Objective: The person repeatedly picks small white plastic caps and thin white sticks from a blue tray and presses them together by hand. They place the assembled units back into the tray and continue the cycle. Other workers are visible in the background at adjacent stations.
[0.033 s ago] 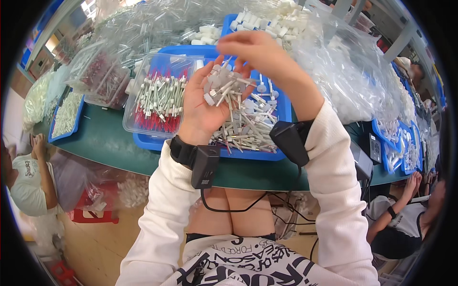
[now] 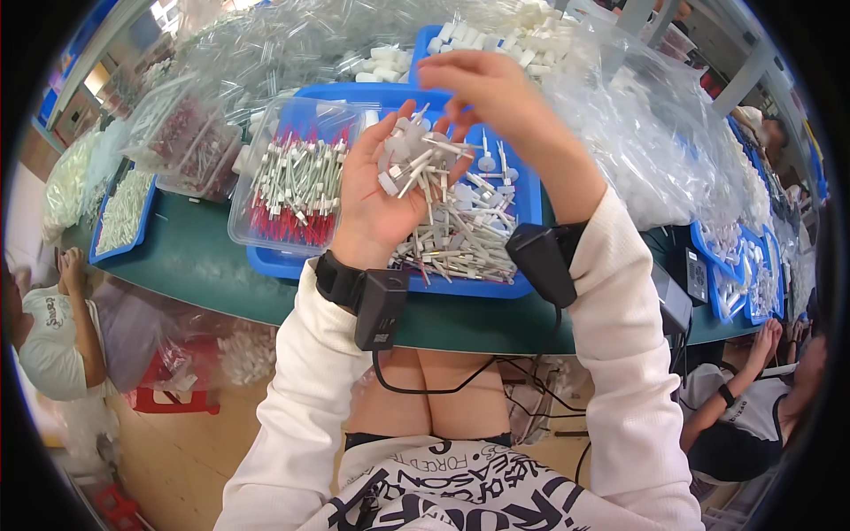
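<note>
My left hand is cupped palm up over the blue tray. It holds a handful of small white plastic sticks with round discs and square ends. Above and to the right of it is my right hand, its fingers apart and slightly bent; nothing shows between them. A heap of similar white sticks lies in the tray below my hands. On the tray's left part rests a clear plastic box of white sticks with red ends.
Behind the tray lie clear plastic bags and a blue bin of white cylindrical pieces. A large clear bag is at right. Small blue trays stand on the green table at both sides. People sit at left and right. Cables hang from the wrist devices.
My right hand has shifted slightly up and to the right, away from the handful. My left hand stays in place with the sticks.
</note>
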`<action>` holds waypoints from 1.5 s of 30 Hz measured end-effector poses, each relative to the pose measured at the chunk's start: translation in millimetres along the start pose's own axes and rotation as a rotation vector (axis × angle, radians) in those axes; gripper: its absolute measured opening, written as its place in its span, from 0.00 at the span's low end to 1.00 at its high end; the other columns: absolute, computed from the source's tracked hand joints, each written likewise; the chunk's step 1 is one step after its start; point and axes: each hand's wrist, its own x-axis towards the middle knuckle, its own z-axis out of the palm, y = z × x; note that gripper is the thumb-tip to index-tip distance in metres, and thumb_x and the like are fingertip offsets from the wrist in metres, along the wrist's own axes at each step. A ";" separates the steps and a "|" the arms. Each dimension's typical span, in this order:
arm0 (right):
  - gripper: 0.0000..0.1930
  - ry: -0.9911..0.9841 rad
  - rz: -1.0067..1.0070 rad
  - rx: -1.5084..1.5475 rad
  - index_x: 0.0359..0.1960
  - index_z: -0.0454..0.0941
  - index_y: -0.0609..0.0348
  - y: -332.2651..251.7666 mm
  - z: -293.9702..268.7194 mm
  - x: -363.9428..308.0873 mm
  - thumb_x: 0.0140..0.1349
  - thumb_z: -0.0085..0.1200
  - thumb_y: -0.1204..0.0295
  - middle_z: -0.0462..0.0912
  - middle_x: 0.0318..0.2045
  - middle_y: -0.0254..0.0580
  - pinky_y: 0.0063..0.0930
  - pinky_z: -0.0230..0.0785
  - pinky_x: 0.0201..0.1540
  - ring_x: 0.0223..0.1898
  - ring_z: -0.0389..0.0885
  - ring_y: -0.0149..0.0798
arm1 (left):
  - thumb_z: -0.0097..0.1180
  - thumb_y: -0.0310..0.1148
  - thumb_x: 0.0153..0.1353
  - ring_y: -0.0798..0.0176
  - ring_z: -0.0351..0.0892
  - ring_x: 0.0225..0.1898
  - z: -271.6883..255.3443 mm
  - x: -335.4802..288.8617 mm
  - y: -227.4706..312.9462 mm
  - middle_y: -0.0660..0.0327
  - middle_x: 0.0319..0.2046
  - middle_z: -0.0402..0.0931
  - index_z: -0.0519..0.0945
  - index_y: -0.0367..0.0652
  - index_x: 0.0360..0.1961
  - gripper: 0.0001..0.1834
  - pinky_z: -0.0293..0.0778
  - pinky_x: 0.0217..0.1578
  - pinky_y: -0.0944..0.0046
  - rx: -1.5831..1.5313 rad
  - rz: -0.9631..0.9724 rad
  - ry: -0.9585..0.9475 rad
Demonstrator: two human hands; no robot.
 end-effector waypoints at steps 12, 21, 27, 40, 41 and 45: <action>0.19 0.030 0.328 -1.308 0.34 0.82 0.58 42.2 -13.2 -8.9 0.45 0.61 0.57 0.84 0.36 0.47 0.40 0.75 0.41 0.40 0.83 0.48 | 0.49 0.35 0.63 0.43 0.72 0.51 -7.9 2.8 2.3 0.48 0.50 0.69 0.68 0.48 0.57 0.21 0.75 0.48 0.40 -0.050 0.051 0.035; 0.12 -0.083 0.407 -0.767 0.29 0.82 0.63 48.2 -40.1 -4.8 0.47 0.63 0.67 0.81 0.19 0.41 0.26 0.73 0.26 0.23 0.81 0.35 | 0.50 0.34 0.61 0.43 0.73 0.50 -8.9 1.9 6.9 0.46 0.49 0.69 0.68 0.47 0.56 0.20 0.73 0.49 0.38 -0.089 0.066 0.000; 0.14 0.062 0.144 -0.282 0.31 0.81 0.64 13.2 -59.7 -18.9 0.55 0.62 0.63 0.76 0.20 0.32 0.17 0.64 0.20 0.18 0.70 0.22 | 0.48 0.35 0.63 0.41 0.73 0.49 -3.7 0.4 4.6 0.46 0.47 0.71 0.67 0.45 0.55 0.19 0.71 0.50 0.34 -0.071 0.112 0.115; 0.17 -0.137 0.040 -0.481 0.26 0.82 0.66 -13.1 15.3 -1.0 0.47 0.63 0.61 0.77 0.17 0.38 0.25 0.65 0.21 0.19 0.74 0.29 | 0.38 0.55 0.67 0.46 0.69 0.57 3.5 -1.8 -3.8 0.48 0.56 0.69 0.64 0.36 0.60 0.34 0.65 0.59 0.42 0.131 -0.018 0.045; 0.18 -0.084 0.010 -0.508 0.27 0.82 0.66 -12.0 17.7 -2.7 0.47 0.63 0.59 0.77 0.17 0.39 0.27 0.66 0.21 0.19 0.75 0.30 | 0.39 0.56 0.67 0.47 0.71 0.56 3.6 -2.3 -3.3 0.50 0.54 0.70 0.65 0.38 0.58 0.32 0.67 0.56 0.42 0.131 -0.007 0.064; 0.18 0.112 -0.117 -0.611 0.29 0.84 0.61 -3.2 26.5 -17.1 0.49 0.60 0.57 0.81 0.27 0.47 0.36 0.70 0.33 0.30 0.79 0.41 | 0.44 0.54 0.66 0.51 0.76 0.51 -0.4 -3.0 1.0 0.58 0.49 0.75 0.71 0.45 0.52 0.26 0.74 0.47 0.44 0.125 0.017 0.067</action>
